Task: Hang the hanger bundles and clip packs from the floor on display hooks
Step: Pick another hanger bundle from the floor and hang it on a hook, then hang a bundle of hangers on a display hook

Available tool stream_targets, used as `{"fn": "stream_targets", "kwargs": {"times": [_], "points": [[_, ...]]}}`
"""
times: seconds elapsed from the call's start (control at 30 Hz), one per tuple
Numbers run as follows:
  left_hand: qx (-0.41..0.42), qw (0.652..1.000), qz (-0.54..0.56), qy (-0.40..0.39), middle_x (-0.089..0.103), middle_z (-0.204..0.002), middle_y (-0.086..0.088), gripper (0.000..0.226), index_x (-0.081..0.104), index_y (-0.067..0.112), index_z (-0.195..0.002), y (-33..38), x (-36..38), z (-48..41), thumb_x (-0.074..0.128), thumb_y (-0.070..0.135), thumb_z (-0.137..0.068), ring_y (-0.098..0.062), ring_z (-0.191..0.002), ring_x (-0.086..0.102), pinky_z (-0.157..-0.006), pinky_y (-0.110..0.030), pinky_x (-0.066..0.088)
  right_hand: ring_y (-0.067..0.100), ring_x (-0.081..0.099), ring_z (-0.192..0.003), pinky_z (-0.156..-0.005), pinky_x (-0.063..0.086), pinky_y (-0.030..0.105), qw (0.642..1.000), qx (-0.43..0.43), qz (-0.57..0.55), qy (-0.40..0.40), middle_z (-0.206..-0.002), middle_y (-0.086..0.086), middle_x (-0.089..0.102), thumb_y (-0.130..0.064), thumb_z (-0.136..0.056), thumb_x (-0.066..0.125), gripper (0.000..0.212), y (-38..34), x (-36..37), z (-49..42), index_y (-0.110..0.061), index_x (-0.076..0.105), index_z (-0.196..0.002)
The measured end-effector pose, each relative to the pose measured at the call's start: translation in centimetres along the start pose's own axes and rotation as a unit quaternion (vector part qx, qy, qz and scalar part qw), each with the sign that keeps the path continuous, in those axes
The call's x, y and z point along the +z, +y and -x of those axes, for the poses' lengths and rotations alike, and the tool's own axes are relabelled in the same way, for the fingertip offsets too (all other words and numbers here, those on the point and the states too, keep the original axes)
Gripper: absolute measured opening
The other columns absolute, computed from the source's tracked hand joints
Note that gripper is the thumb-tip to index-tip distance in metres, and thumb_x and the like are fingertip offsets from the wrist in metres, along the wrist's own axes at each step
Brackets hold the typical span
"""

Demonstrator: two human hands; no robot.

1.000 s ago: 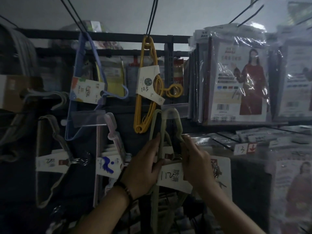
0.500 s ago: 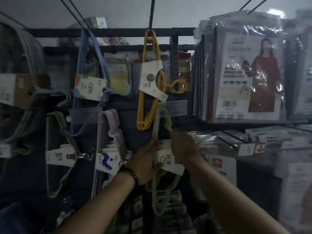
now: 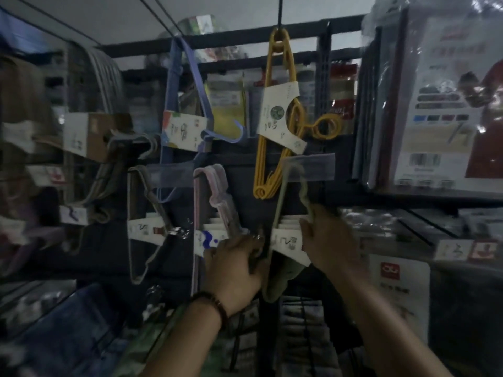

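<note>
Left hand: the left hand [image 3: 234, 268] is clenched round the left edge of the green bundle [image 3: 273, 284], fingers curled over it beside the paper label [image 3: 285, 242]. The back of the hand faces me, and a beaded bracelet [image 3: 215, 308] sits on the wrist.
Right hand: the right hand [image 3: 330, 240] grasps the wavy right arm of the same bundle, just above the label. The picture is too blurred to show how the fingers lie.
Green bundle: it is held upright between the two hands, against the dark rack [image 3: 245, 36]. Its narrow top reaches the clear strip [image 3: 313, 165] and its lower end hangs below the hands. Whether the top sits on a hook, I cannot tell from here.
Label: a pale card with handwriting, wrapped across the middle of the bundle and lying between the two hands.
Yellow bundle: the yellow bundle [image 3: 262, 186] hangs just above the green one from a hook at the top of the rack. It has a white card round its middle.
Pink bundle: the pink bundle [image 3: 220, 191] hangs just left of the green one, its card close to the left hand's knuckles.
Blue bundle: the blue bundle [image 3: 185, 129] hangs higher and further left, also carded.
Grey bundle: the grey bundle [image 3: 144, 229] hangs left of the pink one.
Right side: shiny plastic packs [image 3: 435, 104] stand in a row on a shelf, well apart from the hands.
</note>
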State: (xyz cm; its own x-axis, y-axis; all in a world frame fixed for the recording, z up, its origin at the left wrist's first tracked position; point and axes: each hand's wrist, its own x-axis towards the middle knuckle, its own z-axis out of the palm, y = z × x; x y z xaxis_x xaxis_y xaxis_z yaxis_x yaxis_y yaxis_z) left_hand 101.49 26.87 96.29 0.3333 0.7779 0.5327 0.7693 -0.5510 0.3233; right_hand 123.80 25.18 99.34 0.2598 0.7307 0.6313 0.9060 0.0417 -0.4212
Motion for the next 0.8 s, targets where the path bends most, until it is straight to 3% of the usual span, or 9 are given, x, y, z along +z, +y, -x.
{"fn": "stream_targets", "kwargs": {"times": [0.1,0.2,0.3,0.4,0.5,0.6,0.67,0.8], "points": [[-0.054,0.998,0.006,-0.016,0.059,-0.117,0.027,0.029,0.063,0.046,-0.114,-2.9,-2.0,6.7,0.053,0.060,-0.091,-0.001,-0.113,0.055,-0.099,-0.038,0.041,0.024,0.072,-0.096,-0.074,0.057,0.034,0.998,-0.040,-0.018,-0.040,-0.109,0.003,0.076,-0.040,-0.105,0.053,0.031,-2.0,-0.2,4.8,-0.025,0.065,-0.130],[-0.151,0.974,0.110,-0.130,0.066,-0.104,0.019,0.016,0.068,0.041,-0.100,-7.2,-1.6,14.5,0.060,0.044,-0.087,-0.005,-0.098,0.065,-0.091,-0.035,0.057,0.017,0.068,-0.076,-0.066,0.056,0.040,0.985,-0.093,-0.072,-0.123,-0.080,-0.009,0.071,-0.048,-0.096,0.044,0.027,-6.0,1.6,10.7,-0.033,0.066,-0.096],[-0.232,0.947,0.111,-0.193,0.075,-0.093,0.010,0.022,0.070,0.043,-0.096,-12.1,-0.5,24.0,0.055,0.046,-0.080,-0.014,-0.090,0.072,-0.081,-0.032,0.060,0.008,0.067,-0.076,-0.069,0.055,0.034,0.952,-0.128,-0.112,-0.254,-0.081,-0.015,0.069,-0.039,-0.100,0.056,0.012,-11.6,5.7,16.8,-0.037,0.065,-0.092],[-0.299,0.924,0.056,-0.234,0.075,-0.104,0.004,0.022,0.073,0.027,-0.107,-17.2,-2.3,33.9,0.065,0.037,-0.089,-0.020,-0.100,0.071,-0.087,-0.027,0.057,0.004,0.064,-0.079,-0.072,0.054,0.029,0.910,-0.162,-0.115,-0.363,-0.085,-0.017,0.067,-0.033,-0.104,0.060,0.014,-17.5,11.4,23.6,-0.041,0.063,-0.093],[-0.361,0.885,0.071,-0.286,0.071,-0.095,0.008,0.014,0.062,0.033,-0.090,-21.4,-6.8,42.9,0.058,0.045,-0.096,-0.019,-0.090,0.067,-0.083,-0.035,0.058,0.014,0.065,-0.079,-0.075,0.053,0.036,0.852,-0.170,-0.118,-0.482,-0.088,-0.006,0.069,-0.035,-0.106,0.057,0.014,-23.9,16.9,31.8,-0.032,0.067,-0.097],[-0.419,0.855,0.096,-0.291,0.070,-0.105,0.009,0.026,0.064,0.037,-0.106,-25.8,-11.6,51.6,0.050,0.058,-0.100,-0.020,-0.092,0.067,-0.086,-0.041,0.060,0.030,0.062,-0.077,-0.072,0.051,0.047,0.787,-0.189,-0.134,-0.572,-0.083,0.004,0.064,-0.033,-0.110,0.049,0.027,-31.0,21.0,40.6,-0.023,0.063,-0.090],[-0.463,0.837,0.099,-0.275,0.071,-0.114,0.011,0.031,0.065,0.037,-0.119,-28.4,-14.6,57.3,0.050,0.058,-0.102,-0.019,-0.100,0.068,-0.091,-0.042,0.059,0.018,0.064,-0.071,-0.071,0.052,0.045,0.754,-0.204,-0.150,-0.606,-0.078,-0.002,0.065,-0.035,-0.108,0.052,0.028,-35.6,23.2,45.7,-0.033,0.062,-0.082],[-0.556,0.802,0.075,-0.206,0.072,-0.107,0.012,0.031,0.066,0.037,-0.108,-32.7,-20.3,66.9,0.049,0.061,-0.098,-0.016,-0.096,0.069,-0.086,-0.038,0.060,0.001,0.067,-0.074,-0.073,0.058,0.034,0.693,-0.221,-0.173,-0.664,-0.078,-0.013,0.069,-0.036,-0.102,0.062,0.023,-43.7,27.1,53.6,-0.041,0.063,-0.080]]}}
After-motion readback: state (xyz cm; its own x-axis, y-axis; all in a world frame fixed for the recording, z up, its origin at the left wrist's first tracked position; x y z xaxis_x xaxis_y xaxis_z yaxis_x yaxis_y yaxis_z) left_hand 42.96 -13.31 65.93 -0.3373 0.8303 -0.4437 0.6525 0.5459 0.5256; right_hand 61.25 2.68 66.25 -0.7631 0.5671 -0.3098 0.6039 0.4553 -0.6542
